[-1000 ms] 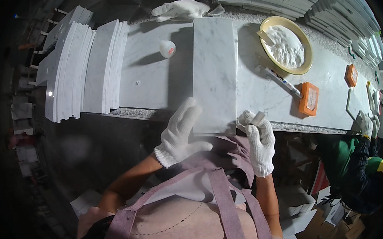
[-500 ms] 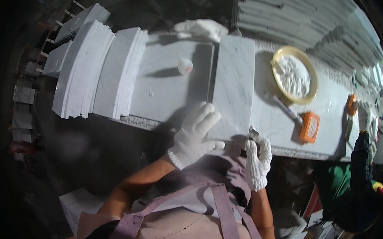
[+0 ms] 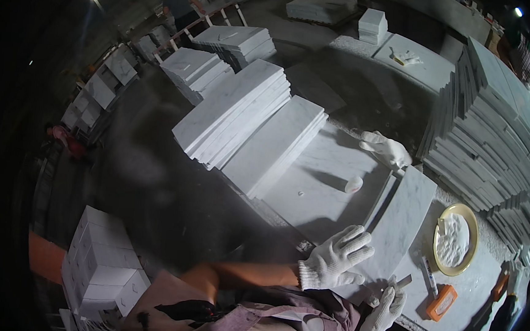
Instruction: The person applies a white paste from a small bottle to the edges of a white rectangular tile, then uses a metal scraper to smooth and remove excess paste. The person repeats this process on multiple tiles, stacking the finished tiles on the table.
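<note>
My left hand [image 3: 337, 260], in a white knitted glove, is open with its fingers stretched out flat at the near end of a narrow grey-white marble slab [image 3: 404, 215]. My right hand [image 3: 384, 313], gloved the same way, is closed on a small flat metal scraper blade [image 3: 404, 281] just beyond that slab's near right corner. To the right stands a yellowish bowl [image 3: 472, 254] of white paste with a small flat piece at its rim. Beside it lie a marker pen [image 3: 430, 277] and an orange block [image 3: 441, 303]. Left of the slab is a small white bottle [image 3: 353, 184].
Marble pieces stand stacked at the bench's left end [image 3: 238, 114], with a tall slab stack [image 3: 488, 144] behind at the right. A white glove [image 3: 386, 149] lies at the bench's far edge. A co-worker's dark sleeve [image 3: 503, 323] reaches in at the right. White boxes [image 3: 108, 259] sit lower left.
My view has swung left and tilted up, so the bench appears slanted and lower right. The scraper blade in my right hand shows more clearly. My left hand remains spread by the slab.
</note>
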A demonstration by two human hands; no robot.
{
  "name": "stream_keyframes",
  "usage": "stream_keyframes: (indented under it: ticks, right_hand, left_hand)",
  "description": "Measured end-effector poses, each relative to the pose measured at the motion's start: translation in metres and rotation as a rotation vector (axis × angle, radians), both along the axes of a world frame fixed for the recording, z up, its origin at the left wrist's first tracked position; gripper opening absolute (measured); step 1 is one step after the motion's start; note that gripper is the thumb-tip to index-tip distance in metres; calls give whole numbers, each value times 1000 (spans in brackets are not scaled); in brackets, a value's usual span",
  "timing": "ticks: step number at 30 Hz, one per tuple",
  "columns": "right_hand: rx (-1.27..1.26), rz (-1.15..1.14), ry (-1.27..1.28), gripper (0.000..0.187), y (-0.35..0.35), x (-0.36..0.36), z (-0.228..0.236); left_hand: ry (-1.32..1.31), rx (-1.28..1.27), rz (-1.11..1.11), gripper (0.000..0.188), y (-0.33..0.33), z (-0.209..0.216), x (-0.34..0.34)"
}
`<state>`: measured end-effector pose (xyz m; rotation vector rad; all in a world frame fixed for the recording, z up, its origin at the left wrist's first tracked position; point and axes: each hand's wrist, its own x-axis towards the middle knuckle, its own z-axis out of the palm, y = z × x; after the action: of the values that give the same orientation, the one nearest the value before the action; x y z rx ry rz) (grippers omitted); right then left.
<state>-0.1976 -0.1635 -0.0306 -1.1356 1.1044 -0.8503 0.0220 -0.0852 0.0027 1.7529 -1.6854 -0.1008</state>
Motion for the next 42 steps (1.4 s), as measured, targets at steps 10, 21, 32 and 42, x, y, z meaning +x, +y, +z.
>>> stream_keyframes:
  ticks: [10,21,32,42]
  right_hand:
    - [-85,-25,47,15,-16,6,-15]
    - [-83,-1,44,14,-9,10,-6]
    - [89,-41,-3,16,-20,-10,23]
    - [-173,-174,357,35,-83,-68,59]
  left_hand:
    - [273,140,141,66,-4,-9,-20]
    - [261,-63,189,62,-1,-38,-35]
    - [117,-112,104,54,-9,-18,-28]
    - [-20,-34,-23,53,-9,-27,-27]
